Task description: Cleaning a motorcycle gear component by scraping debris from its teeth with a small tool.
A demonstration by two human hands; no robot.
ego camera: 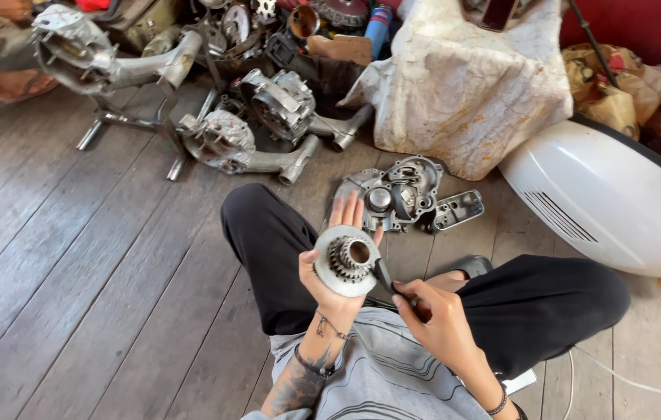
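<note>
Cradling a round silver metal disc with a toothed gear hub (346, 260), the left hand (336, 268) holds it upright from behind, hub bore facing the person; the right hand (438, 320), nearer the lap, grips a dark slim tool (386, 278) touching the disc's lower right rim, above crossed black-trousered legs (268, 245) and a grey wooden plank floor (89, 257)
</note>
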